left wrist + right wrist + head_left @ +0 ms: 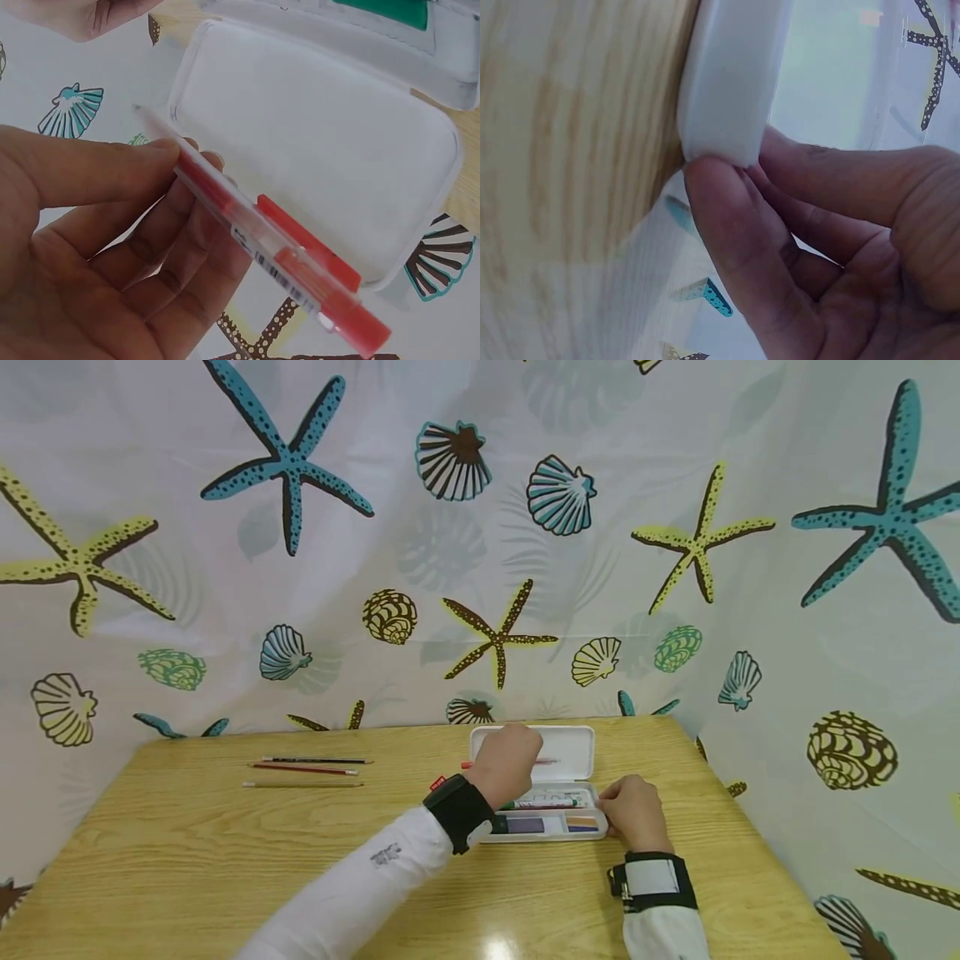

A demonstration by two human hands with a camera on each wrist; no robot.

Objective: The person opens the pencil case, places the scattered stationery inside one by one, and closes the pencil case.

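A white pencil case point(570, 750) lies on the table with its lid folded back. Over the lid, my left hand point(508, 766) pinches a clear-barrelled red pen point(251, 232) between thumb and fingers, its tip pointing away from the red end with the clip. At the case's right front corner, my right hand point(636, 810) grips the edge, thumb on one side and a finger on the other; the white corner point(731, 97) fills part of the right wrist view. Inside the case sit a green-and-white marker point(558, 804) and a purple-grey block point(525, 825).
Left of the case lie a black pencil point(315, 760), a dark red pencil point(300, 767) and a tan pencil point(303, 785). A small red item point(438, 783) is partly hidden by my left wrist. Patterned cloth point(502, 543) encloses the wooden table point(225, 860) at the back and right.
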